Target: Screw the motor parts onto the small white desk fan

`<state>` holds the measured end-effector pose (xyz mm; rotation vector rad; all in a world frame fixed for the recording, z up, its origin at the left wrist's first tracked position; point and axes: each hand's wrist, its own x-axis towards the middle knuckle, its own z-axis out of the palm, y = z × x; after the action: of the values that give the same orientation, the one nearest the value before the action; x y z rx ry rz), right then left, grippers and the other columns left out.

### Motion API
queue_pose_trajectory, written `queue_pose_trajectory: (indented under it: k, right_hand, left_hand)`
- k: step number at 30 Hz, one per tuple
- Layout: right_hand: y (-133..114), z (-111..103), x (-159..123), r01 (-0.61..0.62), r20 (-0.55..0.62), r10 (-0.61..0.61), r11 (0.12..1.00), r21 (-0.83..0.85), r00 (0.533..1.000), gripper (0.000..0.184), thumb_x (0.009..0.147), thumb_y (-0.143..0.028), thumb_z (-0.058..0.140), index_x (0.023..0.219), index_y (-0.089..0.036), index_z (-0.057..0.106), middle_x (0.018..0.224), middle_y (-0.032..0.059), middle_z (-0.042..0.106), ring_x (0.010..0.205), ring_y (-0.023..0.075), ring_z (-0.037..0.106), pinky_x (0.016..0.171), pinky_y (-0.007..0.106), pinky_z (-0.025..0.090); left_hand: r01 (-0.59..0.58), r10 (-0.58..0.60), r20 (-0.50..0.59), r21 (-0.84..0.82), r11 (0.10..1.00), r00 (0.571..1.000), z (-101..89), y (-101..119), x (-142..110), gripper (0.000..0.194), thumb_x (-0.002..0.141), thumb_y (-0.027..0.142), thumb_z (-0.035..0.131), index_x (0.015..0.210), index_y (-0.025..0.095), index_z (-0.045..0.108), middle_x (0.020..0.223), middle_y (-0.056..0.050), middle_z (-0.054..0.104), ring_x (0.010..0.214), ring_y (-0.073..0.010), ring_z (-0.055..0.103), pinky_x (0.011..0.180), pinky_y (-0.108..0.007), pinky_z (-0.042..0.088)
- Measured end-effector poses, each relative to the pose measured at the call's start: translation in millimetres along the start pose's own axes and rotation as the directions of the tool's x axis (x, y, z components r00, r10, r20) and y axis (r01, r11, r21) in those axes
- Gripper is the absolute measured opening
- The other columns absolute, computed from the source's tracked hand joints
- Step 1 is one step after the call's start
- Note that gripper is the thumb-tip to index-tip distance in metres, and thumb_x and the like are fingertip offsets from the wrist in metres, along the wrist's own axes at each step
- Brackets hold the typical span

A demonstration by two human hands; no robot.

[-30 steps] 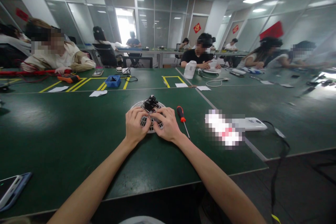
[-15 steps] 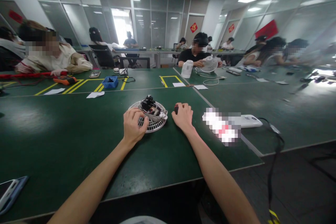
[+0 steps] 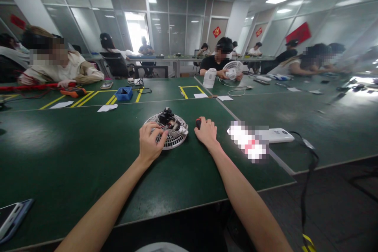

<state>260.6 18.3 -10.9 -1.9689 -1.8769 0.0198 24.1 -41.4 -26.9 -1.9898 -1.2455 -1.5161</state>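
Observation:
A round white fan grille [image 3: 175, 142] lies on the green table, bearing a black motor part [image 3: 167, 116] with grey wires bunched round it. At its near left edge is my left hand [image 3: 149, 141], fingers curled over the rim and wires, thumb on the near side. To the right of the grille, my right hand [image 3: 208, 133] rests on the tabletop, closed round a black-and-red handle [image 3: 198, 123], seemingly a screwdriver's. The rest of that tool is hidden by the hand.
A white power bank-like device [image 3: 279, 136] with a dark cable lies right, beside a bright blurred patch. A phone [image 3: 13, 218] sits at lower left. Farther back are a blue bin [image 3: 124, 93], paper slips, and a co-worker [image 3: 220, 57] holding a white fan part [image 3: 234, 70].
My hands stay nearly where they were, at the grille and round the handle. Across the table, the co-worker has tilted the white fan part more upright.

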Motion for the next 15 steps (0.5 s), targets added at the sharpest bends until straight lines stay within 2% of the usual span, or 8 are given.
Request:
queue_pose_trajectory:
  k: [9,15]
  right_hand:
    - [0.6,2.7,2.3,-0.014,0.010,0.014,1.000,0.023,1.000,0.041,0.091,-0.027,0.059,0.131,-0.017,0.058,0.126,0.0215,0.063,0.116,0.0374,0.057,0.093,0.047,0.041]
    - [3.7,3.7,4.0,-0.046,-0.002,0.047,0.992,0.117,0.999,0.039,0.090,-0.025,0.060,0.128,-0.017,0.058,0.126,0.0211,0.064,0.118,0.0372,0.056,0.098,0.048,0.039]
  left_hand:
    - [-0.013,0.013,0.002,0.027,1.000,1.000,1.5,0.8,1.0,0.016,0.091,0.032,0.068,0.080,0.021,0.065,0.095,-0.006,0.067,0.104,-0.0246,0.064,0.092,-0.044,0.049]
    - [-0.022,0.023,-0.003,0.020,1.000,1.000,2.0,0.0,1.1,0.014,0.090,0.030,0.070,0.079,0.022,0.065,0.094,-0.006,0.067,0.103,-0.0245,0.064,0.092,-0.044,0.049]
